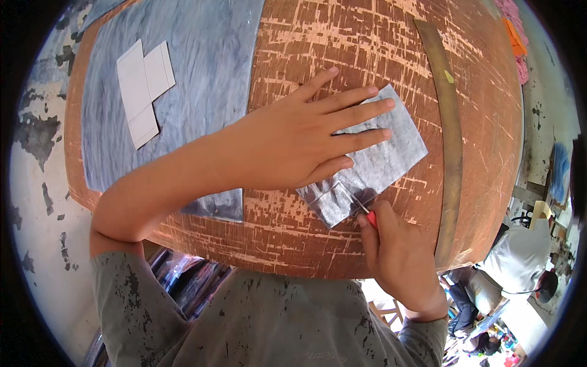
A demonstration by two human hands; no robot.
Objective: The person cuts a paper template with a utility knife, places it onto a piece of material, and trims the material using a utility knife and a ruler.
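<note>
My left hand [293, 137] lies flat with its fingers spread on a small, shiny grey sheet [400, 147], pressing it against the worn brown board. In my right hand [400, 260] is a thin pointed tool with a red handle [372, 218], pinched between thumb and fingers. Its slim metal tip touches or hovers just over the near part of the sheet, below my left thumb; which of the two I cannot tell. Thin lines show on the sheet by that tip. My left palm hides part of the sheet's left side.
A large blue-grey sheet [202, 67] covers the board's left side, with a white folded-box-shaped card [137, 92] on it. A long brownish strip [449, 122] runs down the right side of the scratched board [342, 43]. Assorted items lie beyond the board's lower right.
</note>
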